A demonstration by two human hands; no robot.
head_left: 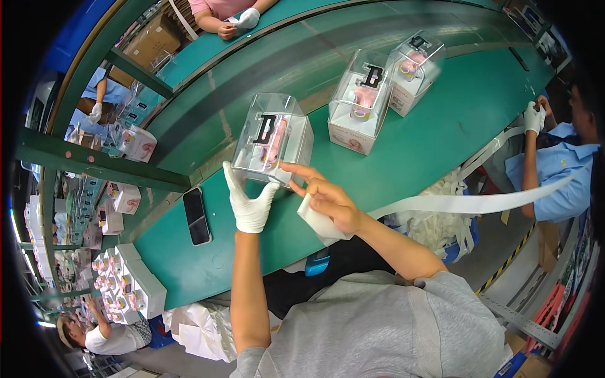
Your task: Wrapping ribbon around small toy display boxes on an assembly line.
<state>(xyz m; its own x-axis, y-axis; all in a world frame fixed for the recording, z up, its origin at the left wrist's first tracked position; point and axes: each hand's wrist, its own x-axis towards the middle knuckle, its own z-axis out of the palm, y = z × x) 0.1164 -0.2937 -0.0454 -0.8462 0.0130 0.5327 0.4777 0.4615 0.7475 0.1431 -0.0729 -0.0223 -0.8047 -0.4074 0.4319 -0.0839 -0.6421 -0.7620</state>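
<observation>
A toy box (296,142) with a clear plastic cover, a white base, a black hanging tab and a pink toy inside stands tilted in front of me on the green bench. My left hand (249,205), in a white glove, holds its near end, finger and thumb spread around the lower edge. Bare, my right hand (331,205) grips a white strip (472,205) that looks like paper, folded under the fingers and trailing off to the right. Its index finger reaches to the box's near right corner and appears to touch it. Whether a label is on that fingertip, I cannot tell.
Two similar boxes (359,120) (413,79) stand farther right on the green bench (435,138). A black phone (197,216) lies left of my gloved hand. Crumpled white strips (435,220) pile below the bench edge. Co-workers sit right, far and left; boxes are stacked (135,277) lower left.
</observation>
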